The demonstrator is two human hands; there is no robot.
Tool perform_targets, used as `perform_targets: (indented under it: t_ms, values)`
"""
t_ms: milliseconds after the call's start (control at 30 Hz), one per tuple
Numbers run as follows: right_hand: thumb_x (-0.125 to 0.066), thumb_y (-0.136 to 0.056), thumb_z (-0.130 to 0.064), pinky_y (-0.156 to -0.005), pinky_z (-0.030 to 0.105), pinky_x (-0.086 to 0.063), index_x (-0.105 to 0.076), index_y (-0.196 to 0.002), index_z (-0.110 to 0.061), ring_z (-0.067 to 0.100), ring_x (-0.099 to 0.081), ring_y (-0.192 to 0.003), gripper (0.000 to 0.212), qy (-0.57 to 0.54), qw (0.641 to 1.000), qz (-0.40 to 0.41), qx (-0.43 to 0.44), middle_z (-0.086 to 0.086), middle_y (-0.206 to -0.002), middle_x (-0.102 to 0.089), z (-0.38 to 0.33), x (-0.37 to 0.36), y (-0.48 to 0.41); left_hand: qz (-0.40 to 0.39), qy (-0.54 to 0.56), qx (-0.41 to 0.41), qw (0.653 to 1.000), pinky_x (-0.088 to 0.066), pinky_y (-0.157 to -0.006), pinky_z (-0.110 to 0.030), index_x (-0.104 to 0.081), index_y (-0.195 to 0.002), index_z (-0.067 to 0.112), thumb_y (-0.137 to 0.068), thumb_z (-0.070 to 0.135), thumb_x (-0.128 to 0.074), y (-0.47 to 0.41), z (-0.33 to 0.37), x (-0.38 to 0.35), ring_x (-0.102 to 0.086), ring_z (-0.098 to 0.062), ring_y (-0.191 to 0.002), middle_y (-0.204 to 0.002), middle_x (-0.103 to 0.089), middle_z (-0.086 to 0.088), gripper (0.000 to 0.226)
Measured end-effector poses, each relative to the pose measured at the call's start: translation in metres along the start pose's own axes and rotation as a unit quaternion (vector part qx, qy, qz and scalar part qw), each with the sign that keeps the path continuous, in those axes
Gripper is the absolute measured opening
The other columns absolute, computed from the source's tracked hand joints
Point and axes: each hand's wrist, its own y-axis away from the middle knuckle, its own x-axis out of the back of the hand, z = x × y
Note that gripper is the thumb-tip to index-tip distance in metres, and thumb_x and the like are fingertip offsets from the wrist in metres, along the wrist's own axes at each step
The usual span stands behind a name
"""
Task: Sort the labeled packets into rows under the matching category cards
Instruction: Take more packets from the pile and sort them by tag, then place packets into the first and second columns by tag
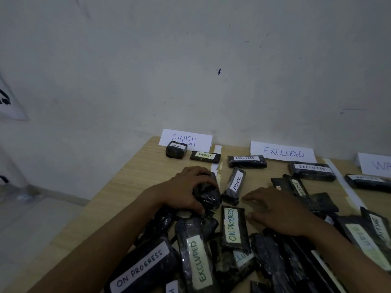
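Barely started: few sorted packets (246, 161) mid-frame, big pile (196, 256) below. My left fingers (196, 173) grip a packet (208, 195), right fingers (254, 195) spread, empty.

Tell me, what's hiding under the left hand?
A crinkly black packet, which the left hand grips from above. No label shows on the part in view. The hand covers the rest, so its category cannot be told.
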Motion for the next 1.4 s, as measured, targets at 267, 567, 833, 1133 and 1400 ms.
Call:
perform_targets:
  t_ms: [267,567,833,1133,1400]
  values:
    - [-0.056,-0.088,-0.052,-0.095,0.022,-0.035,-0.045,-0.134,-0.042,0.005,-0.043,-0.120,0.048,-0.002,1.000,0.003,0.000,-0.019,-0.135,-0.048,-0.001,0.001,0.001,0.082,0.073,0.007,0.994,-0.039,-0.094,-0.019,-0.060,-0.120,0.029,-0.077,0.038,-0.071,-0.016,-0.002,0.002,-0.046,-0.009,-0.111,-0.117,-0.044,0.011,0.046]
    - [-0.055,-0.090,-0.048,-0.096,0.020,-0.034,-0.043,-0.136,-0.041,0.004,-0.042,-0.120,0.048,0.002,1.000,0.002,0.006,-0.019,-0.136,-0.046,-0.002,0.003,0.003,0.127,0.708,0.123,0.683,-0.043,-0.062,-0.033,-0.061,-0.122,0.011,-0.087,0.075,-0.025,-0.026,0.007,0.022,-0.064,-0.033,-0.078,-0.106,-0.066,-0.016,0.082]
    - [-0.054,-0.091,-0.047,-0.095,0.017,-0.033,-0.042,-0.136,-0.042,0.005,-0.041,-0.121,0.048,-0.002,1.000,-0.007,0.001,-0.018,-0.135,-0.046,-0.003,0.004,0.003,0.102,0.720,0.089,0.680,-0.040,-0.066,-0.035,-0.062,-0.124,0.014,-0.072,0.087,-0.031,-0.020,0.007,0.019,-0.061,-0.032,-0.082,-0.117,-0.066,-0.018,0.095]
    - [-0.055,-0.089,-0.048,-0.091,0.017,-0.033,-0.042,-0.135,-0.043,0.004,-0.042,-0.118,0.048,-0.006,1.000,-0.009,-0.008,-0.019,-0.132,-0.047,-0.005,0.005,0.005,0.184,0.662,0.119,0.717,-0.054,-0.080,-0.041,-0.062,-0.117,0.006,-0.085,0.026,-0.063,-0.015,0.013,0.019,-0.064,-0.028,-0.087,-0.101,-0.067,-0.014,0.037]
    - [-0.058,-0.090,-0.043,-0.091,0.020,-0.039,-0.046,-0.133,-0.041,0.002,-0.047,-0.116,0.045,-0.076,0.997,0.011,-0.020,-0.016,-0.132,-0.051,-0.006,0.005,0.006,0.221,0.648,0.097,0.723,-0.053,-0.064,-0.035,-0.053,-0.106,0.011,-0.071,0.010,-0.061,-0.010,0.011,0.019,-0.061,-0.027,-0.084,-0.092,-0.062,-0.013,0.035]
